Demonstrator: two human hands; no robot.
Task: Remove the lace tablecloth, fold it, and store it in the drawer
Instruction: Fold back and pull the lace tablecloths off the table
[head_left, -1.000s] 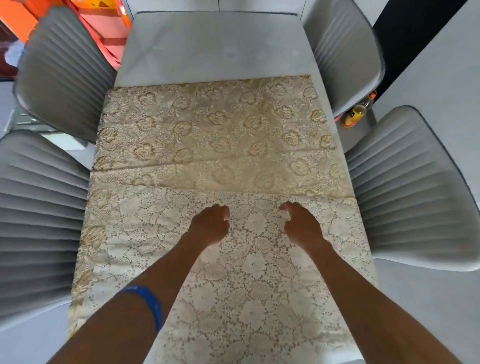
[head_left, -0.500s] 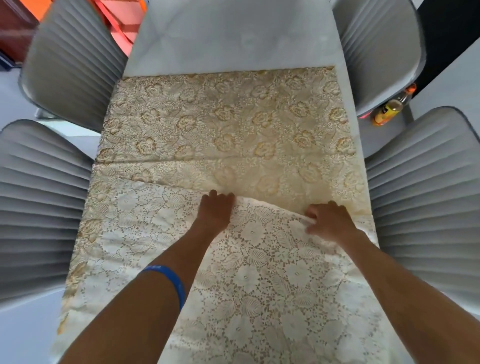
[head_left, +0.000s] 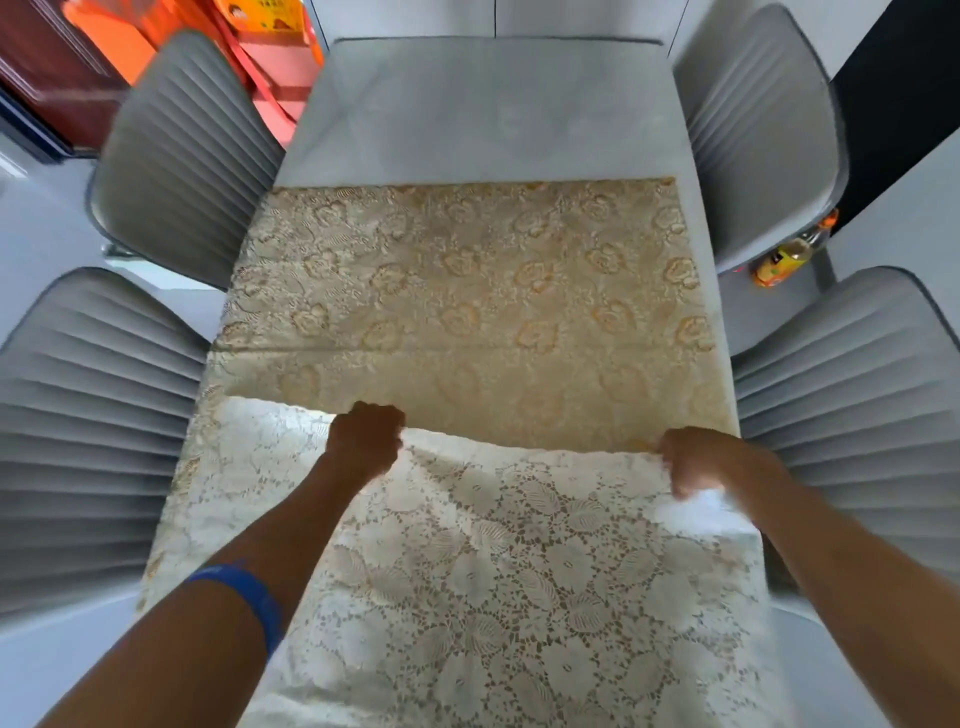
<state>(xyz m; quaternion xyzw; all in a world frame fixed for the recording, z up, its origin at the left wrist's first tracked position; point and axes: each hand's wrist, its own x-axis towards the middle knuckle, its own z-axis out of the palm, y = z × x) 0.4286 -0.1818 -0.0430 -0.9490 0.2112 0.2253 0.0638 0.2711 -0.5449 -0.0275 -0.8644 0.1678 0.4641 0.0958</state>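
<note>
- Lace tablecloth (head_left: 493, 571): cream, floral openwork, covers the near half of the surface (head_left: 493, 104); its far edge is lifted off the layer beneath.
- Left hand (head_left: 366, 441): fingers curled, grasping the lace's far edge near the middle of the surface.
- Right hand (head_left: 696, 460): fingers curled, pinching the same edge at the right side; lace bunches under it.
- Gold cloth (head_left: 467, 291): floral pattern, lies flat under the lace, exposed beyond both hands; a crease runs left to right across it.
- Far part of the surface is bare grey.
- Blue wristband (head_left: 244, 597) on the left forearm.
- Grey ribbed chairs (head_left: 93, 431) stand at left and right.
- Yellow bottle (head_left: 784, 257) on the floor, far right.
</note>
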